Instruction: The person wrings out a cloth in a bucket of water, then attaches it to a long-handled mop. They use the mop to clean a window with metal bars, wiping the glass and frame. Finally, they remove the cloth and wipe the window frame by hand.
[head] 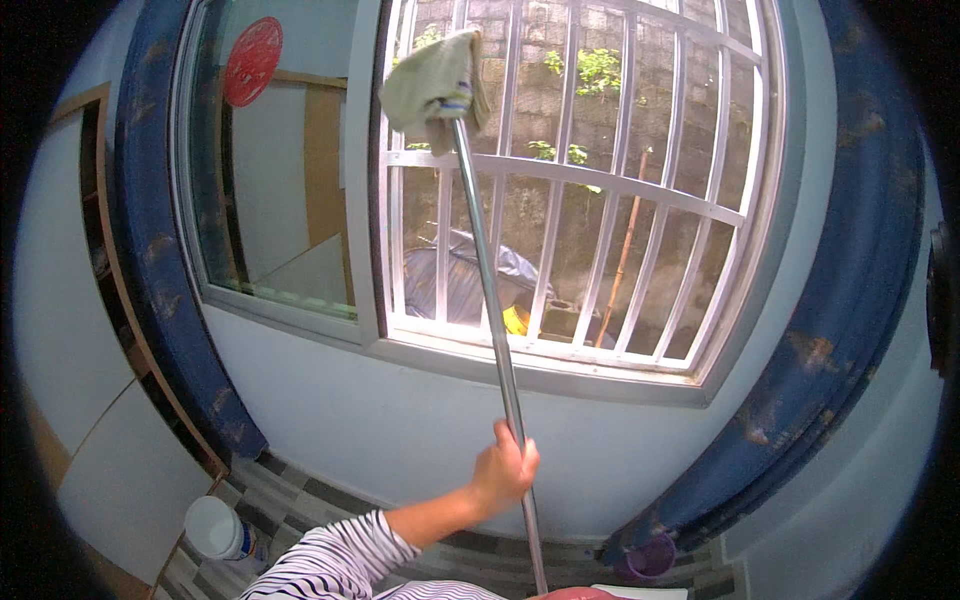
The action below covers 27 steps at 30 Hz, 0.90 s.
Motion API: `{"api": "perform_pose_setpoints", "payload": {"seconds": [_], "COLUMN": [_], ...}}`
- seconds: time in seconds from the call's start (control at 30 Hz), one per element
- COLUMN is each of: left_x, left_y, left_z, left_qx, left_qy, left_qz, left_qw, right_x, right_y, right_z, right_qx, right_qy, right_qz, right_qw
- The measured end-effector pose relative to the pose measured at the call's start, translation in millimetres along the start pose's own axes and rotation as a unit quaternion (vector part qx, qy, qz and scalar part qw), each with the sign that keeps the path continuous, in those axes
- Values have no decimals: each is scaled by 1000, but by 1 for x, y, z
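My left hand (506, 466), in a striped sleeve, is closed around the lower part of a shiny metal pole (487, 277). The pole rises across the window, tilted slightly to the left. A greenish-grey cloth (431, 86) covers its head and hangs in folds. This covered head is in front of the upper left of the barred opening; whether it touches the bars (555, 251) I cannot tell. The pole's lower end runs out at the bottom edge, beside a cropped pinkish patch (581, 594) that I cannot identify. I cannot make out my right hand in view.
A sliding glass pane (285, 165) with a red round decoration (253, 61) fills the window's left side. Blue curtains (817, 352) hang at both sides. A white bucket (212, 527) and a purple container (649, 559) stand on the floor. A brick wall (540, 82) lies outside.
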<state>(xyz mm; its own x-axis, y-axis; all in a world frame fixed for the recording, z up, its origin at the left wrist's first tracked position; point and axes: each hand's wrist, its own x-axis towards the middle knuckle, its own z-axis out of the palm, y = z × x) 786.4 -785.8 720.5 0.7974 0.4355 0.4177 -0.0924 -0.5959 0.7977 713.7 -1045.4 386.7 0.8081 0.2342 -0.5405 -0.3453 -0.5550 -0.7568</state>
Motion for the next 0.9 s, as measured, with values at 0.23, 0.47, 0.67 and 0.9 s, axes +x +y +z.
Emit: {"api": "perform_pose_setpoints", "payload": {"seconds": [0.23,0.47,0.67,0.9], "left_x": [67,198,128,11], "left_y": [25,119,48,16], "left_z": [-25,-104,-55,-34], "left_qx": [6,72,-2,47], "left_qy": [54,221,175,26], "left_qz": [97,176,142,0], "left_qw": [994,957,974,999], "right_x": [22,30,9,-20], "right_y": [-19,-179,-108,-63], "right_z": [0,12,26,29], "right_qx": [-27,5,28,8], "right_qy": [10,28,-27,-40], "right_qz": [-71,-123,-49,-30], "right_qw": [997,992,998,999]}}
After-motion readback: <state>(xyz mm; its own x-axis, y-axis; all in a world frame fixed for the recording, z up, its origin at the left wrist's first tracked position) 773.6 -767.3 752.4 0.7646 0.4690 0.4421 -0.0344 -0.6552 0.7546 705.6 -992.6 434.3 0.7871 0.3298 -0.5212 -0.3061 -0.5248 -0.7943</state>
